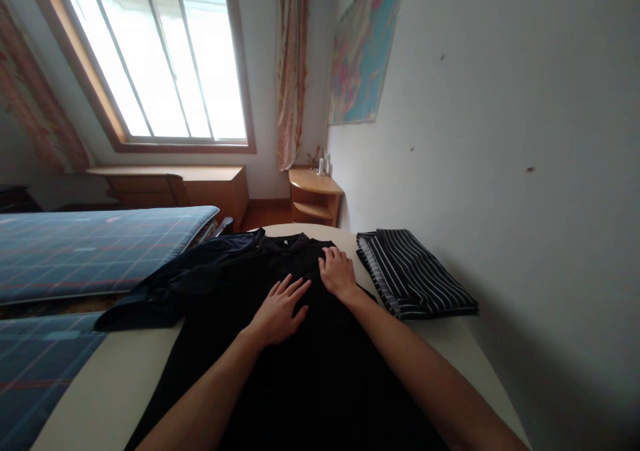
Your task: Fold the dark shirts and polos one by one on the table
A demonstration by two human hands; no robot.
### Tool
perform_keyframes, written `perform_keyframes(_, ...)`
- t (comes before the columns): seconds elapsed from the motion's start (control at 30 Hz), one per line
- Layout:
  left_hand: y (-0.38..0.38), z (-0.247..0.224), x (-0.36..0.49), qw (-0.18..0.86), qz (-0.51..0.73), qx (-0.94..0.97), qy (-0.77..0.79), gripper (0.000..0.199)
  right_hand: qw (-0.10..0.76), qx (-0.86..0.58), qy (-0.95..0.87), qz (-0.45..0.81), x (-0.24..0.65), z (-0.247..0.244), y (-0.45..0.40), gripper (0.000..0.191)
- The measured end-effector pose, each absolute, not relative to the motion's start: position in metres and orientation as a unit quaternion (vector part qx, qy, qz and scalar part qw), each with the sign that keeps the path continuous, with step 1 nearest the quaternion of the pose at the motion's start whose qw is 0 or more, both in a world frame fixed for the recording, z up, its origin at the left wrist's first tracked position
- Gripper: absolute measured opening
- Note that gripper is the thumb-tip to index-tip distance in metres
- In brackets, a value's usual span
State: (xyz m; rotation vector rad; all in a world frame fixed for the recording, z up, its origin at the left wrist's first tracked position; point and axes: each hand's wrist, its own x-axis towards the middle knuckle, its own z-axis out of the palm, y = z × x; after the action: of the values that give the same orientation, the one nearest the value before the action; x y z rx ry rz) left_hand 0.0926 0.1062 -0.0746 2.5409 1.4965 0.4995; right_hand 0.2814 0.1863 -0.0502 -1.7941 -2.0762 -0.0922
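A black shirt [320, 371] lies spread on a pale table, its collar [286, 243] at the far end. Its left sleeve [150, 297] reaches out over the table's left side toward the bed. My left hand [280, 311] rests flat on the shirt's chest, fingers spread. At the right shoulder of the shirt, my right hand [339, 272] has its fingers bent onto the cloth, seemingly pinching it; the fingertips are only partly visible. To the right of that hand sits a folded black-and-white striped garment [415, 271].
The pale table [135, 364] has a rounded edge. A bed with blue plaid covers [100, 251] adjoins it on the left. The white wall [525, 237] runs along the right. Beyond stand a corner shelf [315, 183] and a wooden desk [200, 173] under the window.
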Motion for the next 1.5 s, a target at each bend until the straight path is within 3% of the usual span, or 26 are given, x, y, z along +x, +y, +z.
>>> perform_keyframes(0.23,0.107,-0.077,0.093,0.071,0.168,0.846,0.501,0.063,0.112,-0.631,-0.766,0.044,0.301,-0.066,0.117,0.065)
perform_keyframes(0.5,0.102,-0.075,0.095,0.035,0.190,0.855,0.482,0.054,0.082,-0.645,-0.757,0.065,0.327,-0.068,0.109,0.074)
perform_keyframes(1.0,0.105,-0.070,0.103,0.029,0.151,0.858,0.490,0.069,0.113,-0.495,-0.856,0.095,0.337,-0.064,0.103,0.054)
perform_keyframes(1.23,0.125,-0.066,0.116,-0.007,0.176,0.829,0.531,0.046,0.214,-0.536,-0.814,0.064,0.340,-0.062,0.109,0.026)
perform_keyframes(1.5,0.178,-0.072,0.122,0.076,0.116,0.790,0.597,0.064,0.216,-0.526,-0.822,0.040,0.343,-0.059,0.110,0.025)
